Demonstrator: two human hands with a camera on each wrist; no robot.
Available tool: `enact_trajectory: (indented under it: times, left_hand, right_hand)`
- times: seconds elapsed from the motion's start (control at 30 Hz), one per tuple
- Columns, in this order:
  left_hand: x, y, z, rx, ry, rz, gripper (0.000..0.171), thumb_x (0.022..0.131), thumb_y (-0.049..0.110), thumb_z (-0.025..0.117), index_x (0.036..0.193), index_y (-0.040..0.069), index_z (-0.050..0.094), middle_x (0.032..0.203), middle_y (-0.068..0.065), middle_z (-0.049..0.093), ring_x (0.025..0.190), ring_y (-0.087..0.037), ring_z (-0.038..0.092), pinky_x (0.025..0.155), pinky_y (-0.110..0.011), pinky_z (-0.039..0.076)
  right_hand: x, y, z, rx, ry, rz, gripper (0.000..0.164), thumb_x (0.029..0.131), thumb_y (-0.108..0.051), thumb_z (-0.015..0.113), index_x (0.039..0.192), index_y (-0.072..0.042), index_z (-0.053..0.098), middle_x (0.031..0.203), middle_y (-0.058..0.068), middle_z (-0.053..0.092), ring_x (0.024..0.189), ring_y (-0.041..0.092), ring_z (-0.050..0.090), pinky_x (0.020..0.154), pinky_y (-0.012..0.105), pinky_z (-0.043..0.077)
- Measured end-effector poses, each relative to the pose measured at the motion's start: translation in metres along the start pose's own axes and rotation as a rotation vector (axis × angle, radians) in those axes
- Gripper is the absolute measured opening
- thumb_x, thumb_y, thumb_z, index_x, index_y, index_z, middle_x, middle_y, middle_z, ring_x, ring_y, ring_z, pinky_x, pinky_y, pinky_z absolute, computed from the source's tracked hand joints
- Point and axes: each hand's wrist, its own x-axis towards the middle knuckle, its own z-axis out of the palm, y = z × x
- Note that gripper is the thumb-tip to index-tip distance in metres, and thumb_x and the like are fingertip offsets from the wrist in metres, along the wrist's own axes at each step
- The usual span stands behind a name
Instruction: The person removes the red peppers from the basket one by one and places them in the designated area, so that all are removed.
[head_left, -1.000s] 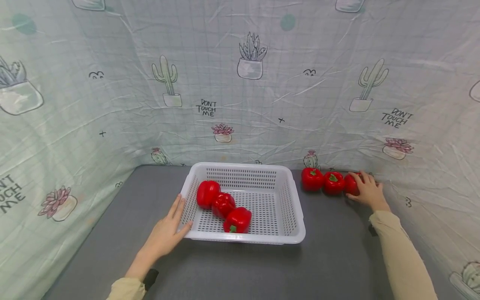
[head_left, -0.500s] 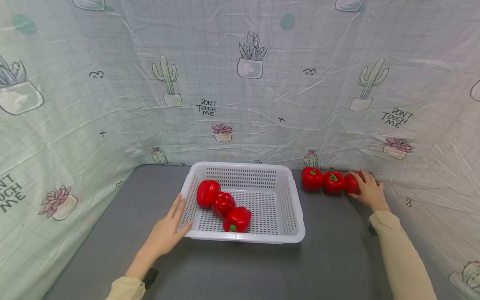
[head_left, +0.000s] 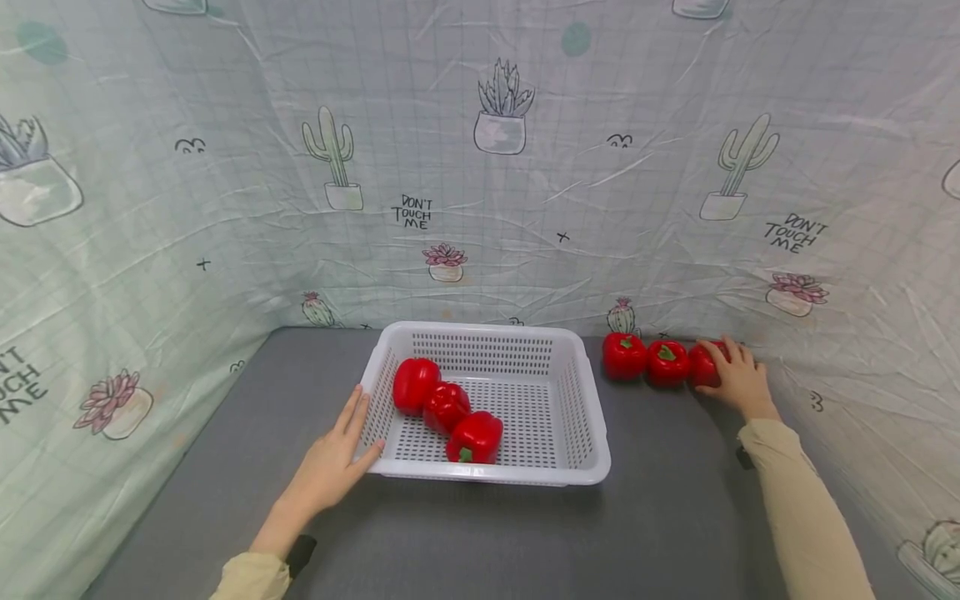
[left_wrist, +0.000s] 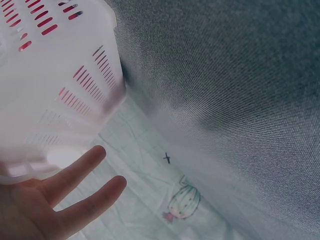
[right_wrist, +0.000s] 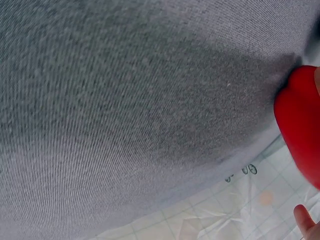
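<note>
My left hand (head_left: 330, 462) lies with straight, spread fingers along the left rim of a white perforated plastic basket (head_left: 525, 476). In the left wrist view, two fingers (left_wrist: 82, 207) extend past the basket's side. Inside the basket sit three red bell peppers: one (head_left: 416, 386) at back left, one (head_left: 447, 408) in the middle, one (head_left: 476, 438) in front. To the right, my right hand (head_left: 738, 382) grips a red bell pepper (head_left: 702, 367), thumb in front and fingers over the top; its far side is hidden. The right wrist view catches only part of that pepper (right_wrist: 296, 120).
Two more red bell peppers, one (head_left: 624, 357) beside the basket and one (head_left: 667, 363) next to the gripped pepper, stand in a row at the back of the grey table (head_left: 487, 542). A cactus-print curtain (head_left: 525, 225) hangs close behind and along both sides.
The view has shifted very slightly. Over the gripped pepper my right hand has barely moved; my left hand, the basket and the other peppers stay in place.
</note>
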Motion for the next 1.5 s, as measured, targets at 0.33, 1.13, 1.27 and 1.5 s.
enact_trajectory:
  times: [0.33,1.13,1.27,1.5]
  left_hand:
    - [-0.002,0.001,-0.001,-0.012,0.002,0.003,0.071,0.085,0.035,0.053,0.141,0.004,0.022,0.148,-0.014,0.017,0.100,-0.035,0.058,0.079,-0.048,0.048]
    - [-0.005,0.000,0.000,-0.015,-0.002,-0.003,0.071,0.085,0.036,0.052,0.141,0.005,0.022,0.149,-0.013,0.016,0.099,-0.034,0.058,0.080,-0.048,0.048]
    - [-0.004,0.000,0.000,-0.013,-0.009,-0.006,0.071,0.085,0.036,0.052,0.142,0.005,0.021,0.149,-0.013,0.016,0.100,-0.035,0.058,0.081,-0.049,0.047]
    - [-0.001,0.000,-0.001,-0.016,0.000,0.005,0.071,0.085,0.036,0.052,0.142,0.005,0.021,0.149,-0.014,0.016,0.098,-0.034,0.058,0.079,-0.048,0.048]
  right_hand:
    - [-0.005,0.001,-0.005,-0.009,0.009,-0.014,0.089,0.063,-0.026,0.077,0.135,-0.015,0.025,0.134,0.030,0.021,0.115,0.051,0.021,0.080,0.066,0.026]
    - [-0.005,-0.091,-0.041,-0.009,0.282,-0.304,0.059,0.070,-0.024,0.070,0.122,-0.011,0.046,0.133,0.020,0.034,0.114,0.041,0.033,0.082,0.057,0.029]
    - [-0.007,-0.110,-0.046,-0.019,0.263,-0.343,0.060,0.069,-0.025,0.071,0.122,-0.011,0.046,0.134,0.019,0.035,0.114,0.039,0.034,0.085,0.057,0.029]
    - [-0.007,-0.140,-0.062,0.012,0.298,-0.439,0.060,0.068,-0.025,0.071,0.122,-0.010,0.048,0.132,0.019,0.039,0.113,0.037,0.038,0.087,0.057,0.030]
